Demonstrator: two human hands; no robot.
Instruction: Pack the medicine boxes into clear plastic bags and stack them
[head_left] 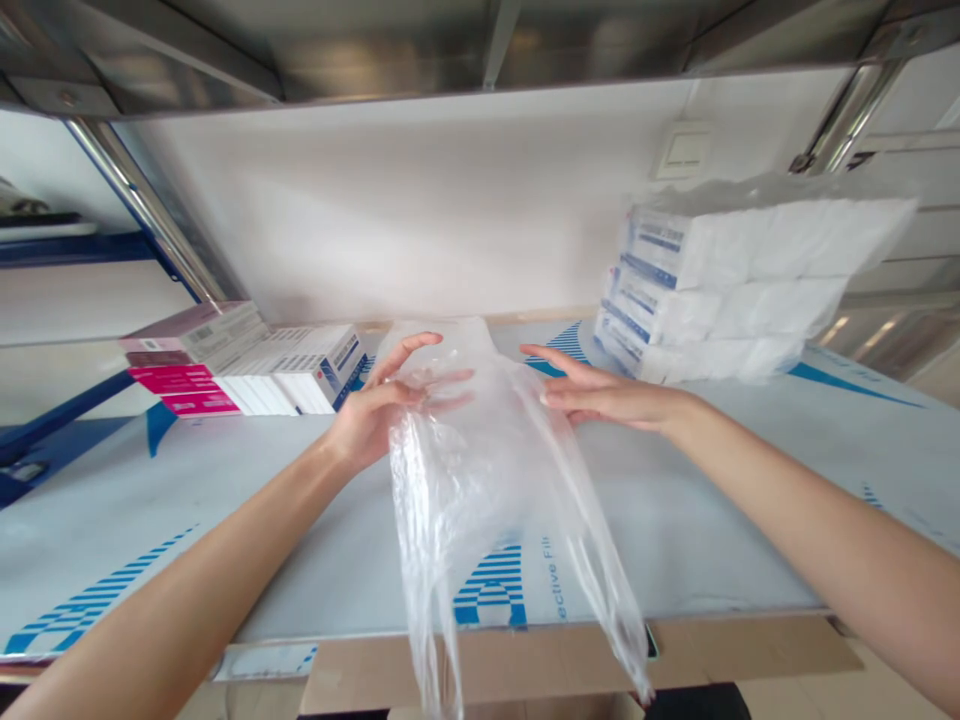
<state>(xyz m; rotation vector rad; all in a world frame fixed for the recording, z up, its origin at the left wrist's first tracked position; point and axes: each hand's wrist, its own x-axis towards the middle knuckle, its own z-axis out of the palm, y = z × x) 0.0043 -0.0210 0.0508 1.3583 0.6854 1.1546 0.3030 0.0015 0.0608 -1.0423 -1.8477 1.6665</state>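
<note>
Three tiers of wrapped boxes (720,290) at right rear of the sheet-covered table (315,540); pink and white boxes (240,370) stacked at left rear. Metal shelf (390,55) overhead. Clear plastic bag (487,450) mid-table, between the hands, handles (611,600) hanging over the front edge. Left hand (361,425) half-curled, some fingers showing through plastic. Right hand (611,395) stretched inward at bag's right edge. Cannot tell whether either grips.

The bag (487,450) veiled some fingers (454,378) of the left hand (364,425), its left handle (424,640) ran past the bottom edge, the forearms (217,550) and overhead shelf (382,50) were cut off by the view's borders, and small print on the boxes (289,375) and wrapped packs (735,290) was blurred beyond reading.
</note>
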